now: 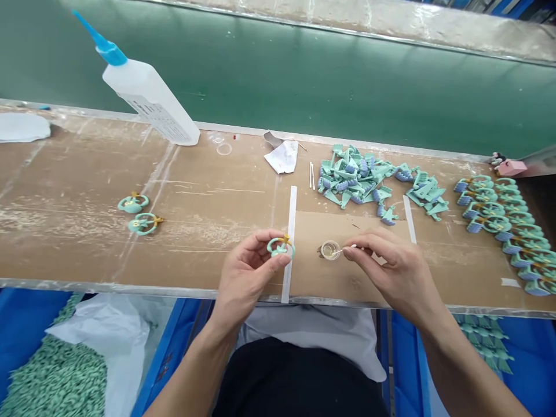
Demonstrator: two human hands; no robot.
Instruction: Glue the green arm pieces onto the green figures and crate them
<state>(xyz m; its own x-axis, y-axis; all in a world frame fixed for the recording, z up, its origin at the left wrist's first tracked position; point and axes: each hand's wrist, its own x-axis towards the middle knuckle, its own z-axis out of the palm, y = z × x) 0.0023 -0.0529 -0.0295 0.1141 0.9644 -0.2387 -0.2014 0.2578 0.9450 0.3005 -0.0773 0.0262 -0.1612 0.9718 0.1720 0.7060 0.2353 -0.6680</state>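
My left hand [249,269] pinches a small mint-green plastic ring [278,249] with a yellow-brown piece at its top, held just above the bench. In the fingertips of my right hand [386,260] is a cotton swab [347,249], its far end dipped into a small clear round dish [330,250]. The dish stands on the cardboard between both hands. Two similar ring pieces, an upper one [133,202] and a lower one [145,224], lie far to the left. A pile of mint-green and violet plastic parts [354,174] lies behind the dish.
A white bottle with a blue nozzle [152,101] stands at the back left. Two swabs [311,176] lie near a torn white scrap [282,156]. Rows of assembled pieces [521,237] line the right. Blue bins [174,341] with green parts sit below the bench's front edge.
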